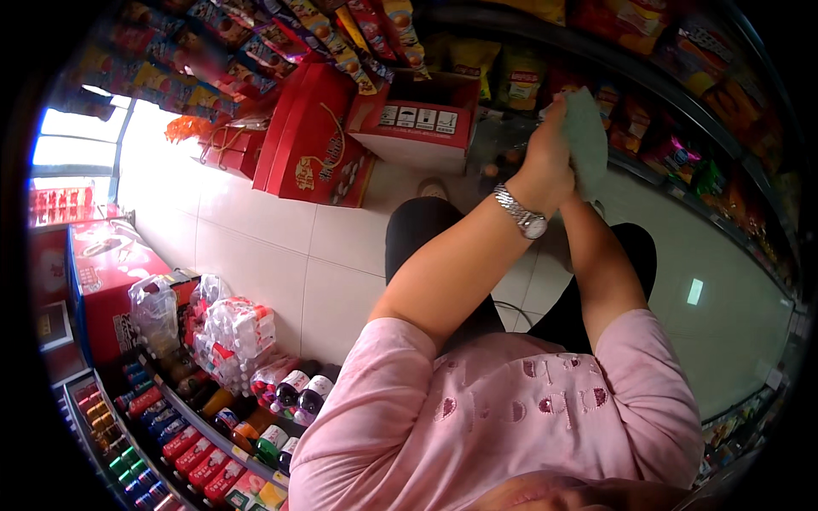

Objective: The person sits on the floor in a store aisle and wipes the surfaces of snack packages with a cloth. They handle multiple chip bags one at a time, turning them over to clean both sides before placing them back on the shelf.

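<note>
Head view: a pale green, thin cloth-like sheet [588, 140] is being held by the left hand [545, 162], up near a dark metal shelf [677, 192] packed with shiny plastic snack bags [669, 160]. Can't tell what's gripped by the right hand, it's hidden. A silver metal wristwatch [534, 226] is worn on the left wrist; an open red-and-white cardboard box [426, 151] is parked further left.

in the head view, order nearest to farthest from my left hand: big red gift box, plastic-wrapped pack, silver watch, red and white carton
1. Silver watch, just below the left hand
2. Red and white carton, left of that hand
3. Big red gift box, left of the carton
4. Plastic-wrapped pack, lower left
</note>
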A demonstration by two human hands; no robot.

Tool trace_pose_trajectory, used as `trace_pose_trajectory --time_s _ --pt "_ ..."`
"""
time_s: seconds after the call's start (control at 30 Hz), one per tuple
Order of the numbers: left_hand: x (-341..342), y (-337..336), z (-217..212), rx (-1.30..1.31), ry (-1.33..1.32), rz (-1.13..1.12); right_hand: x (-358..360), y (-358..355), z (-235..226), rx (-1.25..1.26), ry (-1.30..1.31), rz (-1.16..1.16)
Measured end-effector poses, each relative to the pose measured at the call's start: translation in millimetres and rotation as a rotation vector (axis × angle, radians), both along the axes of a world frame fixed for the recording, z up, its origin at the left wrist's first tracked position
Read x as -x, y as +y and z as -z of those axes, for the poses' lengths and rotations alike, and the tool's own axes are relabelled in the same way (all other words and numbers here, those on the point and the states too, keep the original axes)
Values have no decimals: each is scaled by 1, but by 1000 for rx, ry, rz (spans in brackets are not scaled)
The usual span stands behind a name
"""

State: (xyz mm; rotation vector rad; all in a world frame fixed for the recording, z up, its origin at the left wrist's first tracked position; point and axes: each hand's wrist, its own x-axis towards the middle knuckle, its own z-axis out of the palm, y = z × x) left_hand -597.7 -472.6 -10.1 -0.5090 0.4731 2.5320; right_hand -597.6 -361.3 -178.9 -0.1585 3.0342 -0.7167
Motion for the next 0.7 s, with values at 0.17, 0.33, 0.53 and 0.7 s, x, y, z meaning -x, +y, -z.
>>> trace_pose_trajectory --time_s 0.17,0.33,0.53,0.7 --pt "6 3 -3 34 -68 11 5 -2 10 -42 -23 -22" --pt "6 9 -4 11 -109 64 5 0 14 -69 -41 -13" --pt "6 8 13 25 -109 78 18 -12 9 -93 -80 -96" --pt "8 8 14 78 -54 87 42 -36 -6 -50 -28 -147"
